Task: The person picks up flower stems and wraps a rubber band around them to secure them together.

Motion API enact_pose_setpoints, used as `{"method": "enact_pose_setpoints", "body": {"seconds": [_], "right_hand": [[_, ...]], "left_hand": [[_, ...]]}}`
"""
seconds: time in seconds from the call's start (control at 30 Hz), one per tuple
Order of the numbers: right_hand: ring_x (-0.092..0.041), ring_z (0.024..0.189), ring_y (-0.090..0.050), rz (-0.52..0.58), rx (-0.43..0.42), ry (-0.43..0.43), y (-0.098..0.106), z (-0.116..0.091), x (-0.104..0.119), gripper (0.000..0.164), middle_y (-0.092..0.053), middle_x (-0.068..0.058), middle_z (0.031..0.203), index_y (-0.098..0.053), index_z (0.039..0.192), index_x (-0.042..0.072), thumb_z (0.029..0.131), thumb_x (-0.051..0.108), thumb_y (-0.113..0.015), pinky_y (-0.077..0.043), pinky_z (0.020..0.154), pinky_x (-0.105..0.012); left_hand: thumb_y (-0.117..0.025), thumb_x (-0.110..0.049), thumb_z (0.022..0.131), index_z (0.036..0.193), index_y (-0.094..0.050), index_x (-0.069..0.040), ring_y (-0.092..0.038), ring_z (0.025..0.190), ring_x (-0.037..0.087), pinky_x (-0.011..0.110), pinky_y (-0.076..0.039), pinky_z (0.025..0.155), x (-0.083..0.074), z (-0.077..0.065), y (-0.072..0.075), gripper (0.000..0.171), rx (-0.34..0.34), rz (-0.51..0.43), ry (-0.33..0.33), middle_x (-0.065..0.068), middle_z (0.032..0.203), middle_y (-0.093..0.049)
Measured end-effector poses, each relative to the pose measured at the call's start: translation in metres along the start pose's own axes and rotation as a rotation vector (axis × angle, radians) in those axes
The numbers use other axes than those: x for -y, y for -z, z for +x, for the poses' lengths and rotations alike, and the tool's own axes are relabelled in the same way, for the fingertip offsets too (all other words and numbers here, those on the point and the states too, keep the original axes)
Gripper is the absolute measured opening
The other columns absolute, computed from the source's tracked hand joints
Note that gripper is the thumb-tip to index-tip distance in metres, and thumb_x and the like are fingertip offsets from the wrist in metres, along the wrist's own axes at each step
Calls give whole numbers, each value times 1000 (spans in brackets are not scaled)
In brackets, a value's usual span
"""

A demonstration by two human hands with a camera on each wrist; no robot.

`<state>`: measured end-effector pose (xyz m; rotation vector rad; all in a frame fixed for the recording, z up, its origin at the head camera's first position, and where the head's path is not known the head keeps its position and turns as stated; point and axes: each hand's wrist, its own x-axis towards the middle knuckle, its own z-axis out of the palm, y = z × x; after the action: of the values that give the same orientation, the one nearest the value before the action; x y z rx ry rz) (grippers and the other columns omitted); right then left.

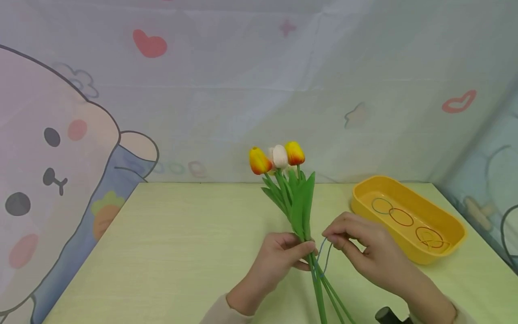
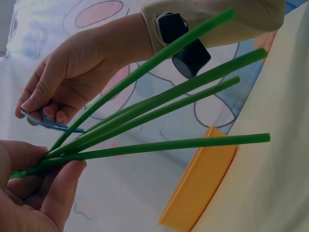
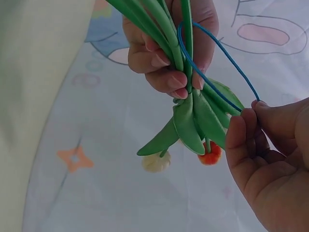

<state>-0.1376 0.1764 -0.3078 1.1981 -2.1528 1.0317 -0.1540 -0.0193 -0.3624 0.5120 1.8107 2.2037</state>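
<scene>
A small bunch of artificial tulips stands tilted over the table, with yellow-orange tulip heads and a white tulip head at the top. My left hand grips the green stems just below the leaves, thumb across the front. Below that grip the stems fan apart. Between thumb and fingertips, my right hand pinches a blue rubber band. Pulled into a long loop, the band runs from those fingertips to the stems and passes round at least one of them.
At the right of the table sits a yellow tray, close behind my right hand. Several rubber bands in different colours lie in it. A printed cloth hangs behind the table. A dark camera is strapped at the right wrist.
</scene>
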Motion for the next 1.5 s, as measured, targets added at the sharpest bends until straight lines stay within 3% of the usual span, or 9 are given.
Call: {"method": "enact_pose_setpoints", "body": {"seconds": [0.27, 0.67, 0.73, 0.83, 1.0, 1.13, 1.23, 1.5], "right_hand": [[-3, 74, -53, -12, -16, -16, 2, 4, -4, 22, -63, 10, 89, -67, 95, 14, 86, -7, -65, -52, 67, -14], [-4, 70, -55, 50, -22, -71, 8, 6, -7, 30, -61, 11, 88, -66, 96, 16, 86, -12, -63, -52, 59, -16], [-6, 69, -54, 127, 3, -92, 11, 6, -7, 28, -58, 9, 85, -64, 96, 13, 87, -13, -59, -50, 56, -19], [-11, 70, -53, 330, 68, -121, 16, 2, -10, 25, -55, 3, 83, -60, 98, 8, 92, -14, -51, -49, 56, -24], [-21, 76, -51, 769, 202, -25, 23, -3, -22, 23, -50, -11, 90, -53, 103, -4, 95, -18, -36, -48, 61, -32], [-26, 77, -50, 925, 294, 45, 29, -6, -27, 24, -47, -16, 91, -51, 106, -7, 97, -18, -32, -46, 63, -36], [-26, 76, -50, 922, 333, 42, 35, -6, -27, 26, -47, -16, 91, -51, 109, -6, 96, -19, -32, -47, 61, -37], [-20, 77, -52, 733, 447, 81, 57, -8, -27, 37, -50, -11, 90, -53, 109, -3, 85, -29, -43, -50, 56, -33]], "left_hand": [[-63, -4, 91, 99, -65, 20, -64, 72, 6, 31, -61, 69, -1, -4, -6, 25, 35, 24, 6, 32, 93, -67], [-64, -5, 90, 97, -66, 17, -65, 74, 7, 30, -61, 69, 0, -6, -7, 24, 86, 30, 31, 33, 92, -67], [-64, -5, 90, 98, -66, 17, -65, 73, 7, 30, -61, 68, -2, -7, -5, 23, 108, 39, 28, 34, 92, -66], [-64, -4, 90, 99, -66, 18, -65, 72, 6, 30, -61, 67, -5, -7, -1, 24, 144, 60, 23, 37, 93, -64], [-64, -2, 89, 97, -65, 19, -65, 68, 6, 30, -61, 66, -10, -7, 6, 23, 182, 87, 15, 39, 91, -62], [-64, -1, 89, 97, -65, 19, -65, 68, 7, 32, -61, 66, -14, -7, 13, 22, 181, 99, 8, 37, 89, -63], [-64, -1, 89, 97, -64, 21, -65, 68, 7, 35, -61, 66, -18, -7, 19, 23, 192, 100, -2, 34, 87, -65], [-68, -5, 85, 90, -63, 24, -64, 75, 9, 29, -60, 61, -28, -10, 35, 29, 249, 32, 20, 1, 81, -71]]}}
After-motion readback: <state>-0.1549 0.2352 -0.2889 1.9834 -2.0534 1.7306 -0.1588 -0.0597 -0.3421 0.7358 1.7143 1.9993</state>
